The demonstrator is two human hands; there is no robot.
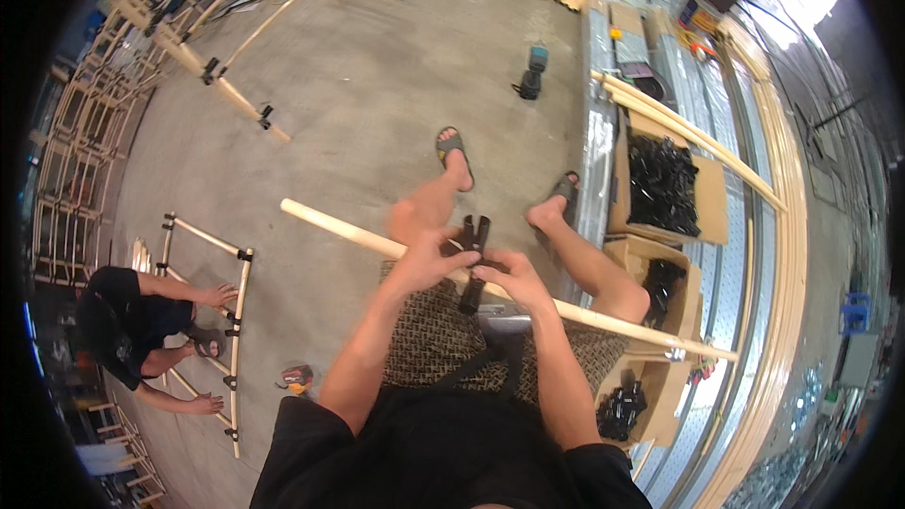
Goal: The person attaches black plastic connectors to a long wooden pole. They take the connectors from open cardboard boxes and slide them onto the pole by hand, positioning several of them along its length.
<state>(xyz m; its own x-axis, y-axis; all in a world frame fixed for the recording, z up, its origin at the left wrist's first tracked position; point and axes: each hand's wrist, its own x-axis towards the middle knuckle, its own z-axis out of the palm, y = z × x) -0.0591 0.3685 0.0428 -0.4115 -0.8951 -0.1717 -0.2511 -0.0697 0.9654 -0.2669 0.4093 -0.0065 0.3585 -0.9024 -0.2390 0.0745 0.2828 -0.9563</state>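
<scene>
Long, round cream pole [347, 229]: slants far-left to near-right.
Black tubular joint [470, 298]: crosses it, between the fingers.
Left hand [427, 262], right hand [518, 278]: both pinching joint, equally near.

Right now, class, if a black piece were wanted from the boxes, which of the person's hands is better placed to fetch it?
Probably the right hand: the open cardboard boxes are on that side, and the left hand, across the black joint, is farther away.
</scene>
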